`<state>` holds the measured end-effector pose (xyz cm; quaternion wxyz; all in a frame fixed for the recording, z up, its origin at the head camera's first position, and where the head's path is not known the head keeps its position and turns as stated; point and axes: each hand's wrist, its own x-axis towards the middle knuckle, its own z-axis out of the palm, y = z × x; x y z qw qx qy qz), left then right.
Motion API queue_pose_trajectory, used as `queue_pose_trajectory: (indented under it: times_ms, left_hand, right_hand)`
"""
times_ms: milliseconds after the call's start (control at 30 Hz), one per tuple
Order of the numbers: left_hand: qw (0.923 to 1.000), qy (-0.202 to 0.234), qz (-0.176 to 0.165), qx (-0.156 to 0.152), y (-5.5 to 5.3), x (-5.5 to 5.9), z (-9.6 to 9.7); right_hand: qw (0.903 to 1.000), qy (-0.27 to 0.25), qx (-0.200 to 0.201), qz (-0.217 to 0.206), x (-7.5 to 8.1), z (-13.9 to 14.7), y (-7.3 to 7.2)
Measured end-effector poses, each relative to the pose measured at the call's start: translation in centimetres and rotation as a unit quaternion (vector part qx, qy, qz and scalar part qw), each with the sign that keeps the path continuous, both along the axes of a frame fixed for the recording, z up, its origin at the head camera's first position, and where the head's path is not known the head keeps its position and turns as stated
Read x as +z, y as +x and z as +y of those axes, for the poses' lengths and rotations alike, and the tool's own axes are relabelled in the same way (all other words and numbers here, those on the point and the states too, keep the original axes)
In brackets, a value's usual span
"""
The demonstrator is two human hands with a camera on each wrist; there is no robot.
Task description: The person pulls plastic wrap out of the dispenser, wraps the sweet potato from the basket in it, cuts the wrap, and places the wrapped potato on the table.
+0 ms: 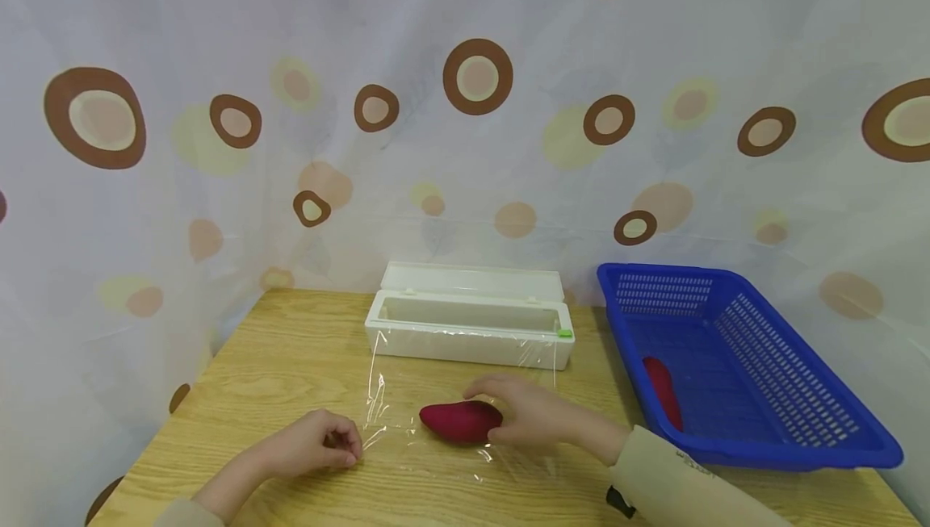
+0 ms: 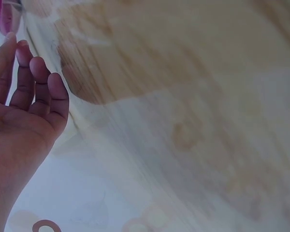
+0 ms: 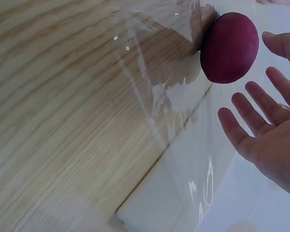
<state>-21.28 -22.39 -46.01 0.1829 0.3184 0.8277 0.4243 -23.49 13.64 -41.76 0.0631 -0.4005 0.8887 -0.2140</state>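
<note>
A purple-red sweet potato (image 1: pixel 459 421) lies on a sheet of clear cling film (image 1: pixel 407 462) spread over the table. My right hand (image 1: pixel 530 411) reaches around its right end. In the right wrist view, the fingers (image 3: pixel 251 113) are spread, with a gap between them and the sweet potato (image 3: pixel 229 47). At the film's left edge is my left hand (image 1: pixel 316 444), its fingers loosely bent. The left wrist view shows its thumb near the fingertips (image 2: pixel 23 48). Behind the sweet potato, a white cling film dispenser (image 1: pixel 468 347) stands with its lid raised, the film running out over its front.
On the right stands a blue plastic basket (image 1: pixel 741 450) with another red sweet potato (image 1: pixel 663 391) inside. A green slider (image 1: pixel 565 334) sits at the dispenser's right end. A small black object (image 1: pixel 620 503) shows by the right sleeve. A patterned curtain (image 1: pixel 465 164) hangs behind the wooden table (image 1: pixel 291 357).
</note>
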Motion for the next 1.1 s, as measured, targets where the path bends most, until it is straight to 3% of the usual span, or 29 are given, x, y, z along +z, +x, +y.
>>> queue_pose_trajectory:
  times_ms: [400, 500, 800, 1100]
  left_hand:
    - [1.0000, 0.003, 0.004, 0.000, 0.1, 0.1, 0.0]
    - [1.0000, 0.001, 0.006, 0.000, 0.1, 0.1, -0.1]
    - [1.0000, -0.002, 0.002, 0.004, 0.1, 0.2, 0.0]
    - [1.0000, -0.003, 0.003, 0.003, 0.3, 0.4, 0.1]
  right_hand:
    - [0.9967, -0.026, 0.033, 0.070, 0.3, 3.6, 2.0]
    - [0.9972, -0.023, 0.035, 0.062, 0.2, 4.4, 2.7]
    - [0.9927, -0.020, 0.045, 0.111, -1.6, 6.5, 4.0]
    - [0.9949, 0.018, 0.018, 0.098, -2.6, 7.9, 5.0]
